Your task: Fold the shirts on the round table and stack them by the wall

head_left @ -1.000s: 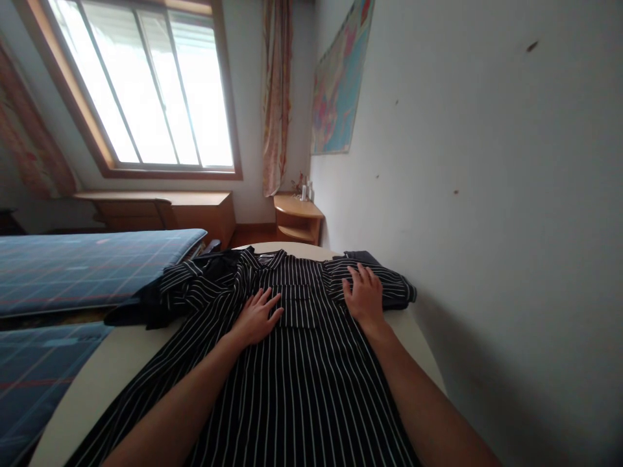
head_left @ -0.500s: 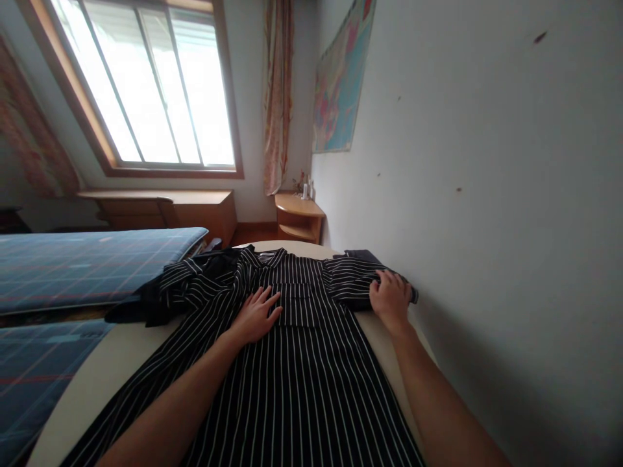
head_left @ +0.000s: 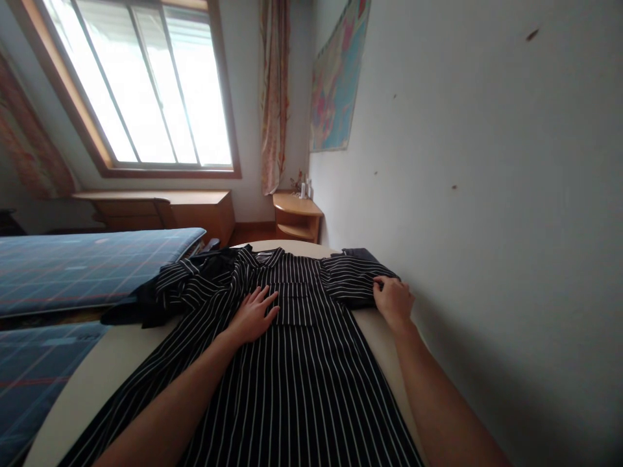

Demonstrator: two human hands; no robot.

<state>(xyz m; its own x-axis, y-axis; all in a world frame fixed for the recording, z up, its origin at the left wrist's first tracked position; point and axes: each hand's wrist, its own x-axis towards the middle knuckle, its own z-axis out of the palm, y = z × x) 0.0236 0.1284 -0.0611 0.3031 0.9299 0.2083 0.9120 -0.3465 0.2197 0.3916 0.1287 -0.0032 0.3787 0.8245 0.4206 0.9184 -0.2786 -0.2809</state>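
Observation:
A black shirt with white stripes [head_left: 302,363] lies spread out, collar at the far end, on a pale round-edged table [head_left: 121,350]. My left hand [head_left: 254,314] rests flat on its chest, fingers spread, close to the pocket. At the end of the right-hand sleeve [head_left: 348,275], my right hand [head_left: 394,299] has its fingers curled closed around the cuff edge. The other sleeve [head_left: 195,285] lies rumpled on the left, beside dark cloth. Part of the cuff is hidden behind my right fingers.
Blue plaid mattresses [head_left: 97,263] adjoin the table on the left. A white wall [head_left: 467,246] runs close along the right. Dark folded cloth [head_left: 357,253] lies behind the right sleeve. Farther back stand a wooden desk [head_left: 204,201] and a corner shelf [head_left: 296,206].
My right hand's fingers have gone from lying spread over the sleeve end to closing on the cuff. My left hand stays on the shirt. The view has shifted slightly.

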